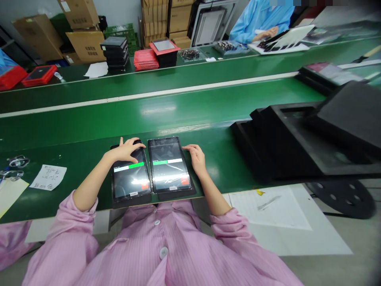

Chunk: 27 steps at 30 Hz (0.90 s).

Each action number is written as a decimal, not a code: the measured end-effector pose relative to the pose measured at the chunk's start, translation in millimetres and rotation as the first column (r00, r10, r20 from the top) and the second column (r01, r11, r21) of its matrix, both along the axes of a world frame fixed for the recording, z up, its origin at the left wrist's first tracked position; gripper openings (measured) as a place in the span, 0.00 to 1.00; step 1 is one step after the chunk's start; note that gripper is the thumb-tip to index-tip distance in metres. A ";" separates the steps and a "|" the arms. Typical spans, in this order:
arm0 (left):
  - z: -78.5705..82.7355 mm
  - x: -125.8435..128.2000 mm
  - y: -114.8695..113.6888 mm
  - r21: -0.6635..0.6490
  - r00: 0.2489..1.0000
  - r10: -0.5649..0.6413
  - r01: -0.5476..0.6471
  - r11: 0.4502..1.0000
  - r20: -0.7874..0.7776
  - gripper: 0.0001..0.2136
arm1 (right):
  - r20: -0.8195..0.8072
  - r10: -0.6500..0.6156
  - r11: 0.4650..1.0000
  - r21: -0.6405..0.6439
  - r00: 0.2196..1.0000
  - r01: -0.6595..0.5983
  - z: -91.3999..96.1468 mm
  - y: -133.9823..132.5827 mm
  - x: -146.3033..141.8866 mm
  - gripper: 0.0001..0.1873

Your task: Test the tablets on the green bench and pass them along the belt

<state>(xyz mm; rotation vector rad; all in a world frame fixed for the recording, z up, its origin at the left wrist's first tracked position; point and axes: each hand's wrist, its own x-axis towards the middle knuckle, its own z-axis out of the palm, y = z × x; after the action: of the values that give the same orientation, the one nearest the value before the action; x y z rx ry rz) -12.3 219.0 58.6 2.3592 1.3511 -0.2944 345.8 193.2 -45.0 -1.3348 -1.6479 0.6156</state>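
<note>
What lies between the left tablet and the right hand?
In the head view, the right tablet, its screen lit, lies between the left tablet and right hand.

The left hand [127, 151] has its back turned up and its fingers spread apart; one finger [141, 145] stretches to the right, another pokes out on the far side, and the thumb [133, 160] sits nearer the body; behind that hand, the bare left forearm [93, 180] slants back and out to the left; the right hand [197, 159] is well apart from the left one, over to its right; its fingers [193, 148] are a bit bent and point left; behind it, the bare right forearm [214, 194] slants back and out to the right.
</note>
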 end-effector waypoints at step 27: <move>1.0 13.3 15.8 0.017 0.994 -0.084 0.085 0.996 -0.076 0.30 | 0.065 0.014 0.985 -0.170 0.998 -0.003 -18.3 20.2 6.4 0.17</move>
<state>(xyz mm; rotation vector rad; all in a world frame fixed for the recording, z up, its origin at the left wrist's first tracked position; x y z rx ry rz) 1.0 234.8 59.6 2.4487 1.2948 -0.3996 352.2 213.5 -63.3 -1.4852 -1.6855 0.7377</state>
